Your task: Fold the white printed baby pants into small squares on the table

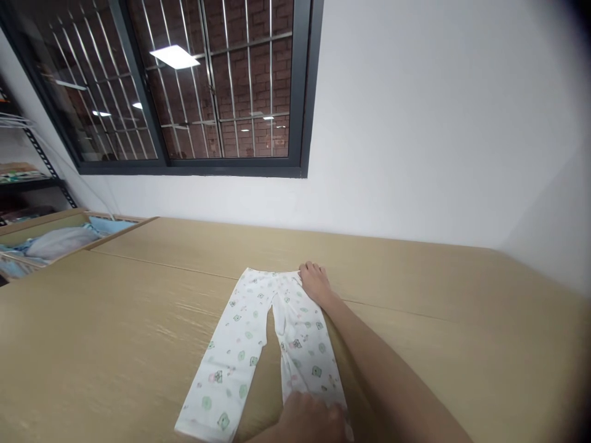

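A pair of small white trousers with green and pink cartoon prints lies spread on the tan tabletop, waistband toward the wall and legs toward me. At the right corner of the waistband, my right hand has its fingers bent over the cloth, closed on it. My left hand crosses low in front, over the lower end of the right-hand leg. Its fingers are curled closed on the fabric there, slightly blurred, and they hide part of the hem. The left-hand leg lies flat, with its hem near the bottom edge of the view.
The tan table surface has seams and wrinkles and reaches to a white wall. At the left, a wooden-edged bin holds pale blue and grey cloth. Beyond it stands a dark metal shelf. A barred window is above.
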`<state>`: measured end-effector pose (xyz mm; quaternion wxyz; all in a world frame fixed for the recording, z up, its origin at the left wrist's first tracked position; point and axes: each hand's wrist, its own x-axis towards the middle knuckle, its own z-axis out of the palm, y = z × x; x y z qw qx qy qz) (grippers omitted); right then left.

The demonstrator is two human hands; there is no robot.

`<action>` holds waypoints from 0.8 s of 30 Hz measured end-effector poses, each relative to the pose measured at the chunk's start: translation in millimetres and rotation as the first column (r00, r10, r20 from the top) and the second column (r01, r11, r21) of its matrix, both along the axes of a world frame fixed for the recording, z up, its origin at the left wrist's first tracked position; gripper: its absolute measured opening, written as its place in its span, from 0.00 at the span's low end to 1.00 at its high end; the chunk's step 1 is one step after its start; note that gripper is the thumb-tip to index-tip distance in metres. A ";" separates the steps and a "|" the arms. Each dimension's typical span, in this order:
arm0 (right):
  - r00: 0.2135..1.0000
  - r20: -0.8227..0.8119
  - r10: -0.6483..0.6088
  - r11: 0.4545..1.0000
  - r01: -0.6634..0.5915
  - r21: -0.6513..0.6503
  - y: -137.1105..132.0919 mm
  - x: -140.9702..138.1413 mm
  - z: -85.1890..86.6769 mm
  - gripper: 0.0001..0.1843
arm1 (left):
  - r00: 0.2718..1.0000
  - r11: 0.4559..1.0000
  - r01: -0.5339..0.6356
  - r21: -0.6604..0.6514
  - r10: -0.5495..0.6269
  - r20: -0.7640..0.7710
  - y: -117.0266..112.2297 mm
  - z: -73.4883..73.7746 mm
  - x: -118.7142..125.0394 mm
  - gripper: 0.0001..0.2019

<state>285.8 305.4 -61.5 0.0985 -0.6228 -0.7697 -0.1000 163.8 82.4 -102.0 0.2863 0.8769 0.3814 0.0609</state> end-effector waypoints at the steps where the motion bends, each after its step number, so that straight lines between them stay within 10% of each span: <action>1: 1.000 -0.004 0.002 1.000 -0.002 -0.006 0.5 0.0 0.8 0.18 | 0.996 1.000 -0.003 0.008 0.004 -0.091 -1.2 9.2 0.4 0.18; 5: 1.000 -0.021 0.005 0.999 -0.006 -0.040 1.2 -1.0 5.0 0.16 | 0.972 0.996 0.005 0.085 0.015 -0.236 -10.3 40.1 4.6 0.15; 12: 0.998 -0.068 -0.018 0.994 0.010 -0.108 -1.0 -5.7 15.9 0.14 | 0.996 0.974 -0.023 0.224 0.043 -0.082 -22.2 46.8 -0.9 0.07; 19: 0.975 -0.217 -0.043 0.983 0.003 -0.181 6.5 -9.3 39.6 0.16 | 0.973 0.978 -0.206 -0.022 0.207 0.104 -29.7 71.1 -52.4 0.09; 24: 0.938 -0.344 -0.041 0.986 -0.018 -0.165 14.3 -33.0 65.5 0.14 | 0.848 0.910 -0.393 -0.129 0.413 0.333 -42.7 53.0 -91.4 0.07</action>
